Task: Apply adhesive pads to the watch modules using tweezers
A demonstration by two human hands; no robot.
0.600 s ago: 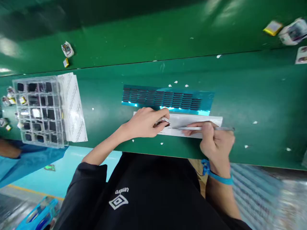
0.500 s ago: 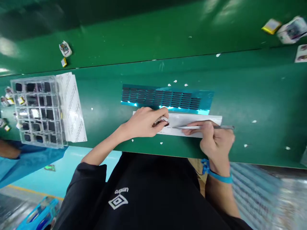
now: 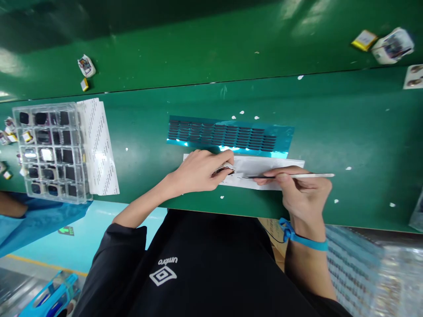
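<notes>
Between thumb and fingers, my left hand (image 3: 205,171) grips a small light-rimmed device part (image 3: 225,168), mostly hidden by the fingers. Tweezers (image 3: 307,175) lie in the pinch of my right hand (image 3: 302,191), their thin tips pointing left toward that part and a short gap from it. Under both hands is a white printed sheet (image 3: 251,165). Just beyond it lies a blue film strip (image 3: 284,134) bearing rows of dark narrow pieces.
On the left stands a clear compartment tray (image 3: 77,132) of dark-faced parts, beside white printed sheets (image 3: 102,154). A white device shell (image 3: 393,45) and a yellow-edged battery (image 3: 364,40) sit far right. Another person's arm (image 3: 11,206) shows at the left edge.
My right hand has shifted slightly right and turned the tweezers, whose tips remain near the part. My left hand keeps its grip, almost still. The view has moved slightly.
</notes>
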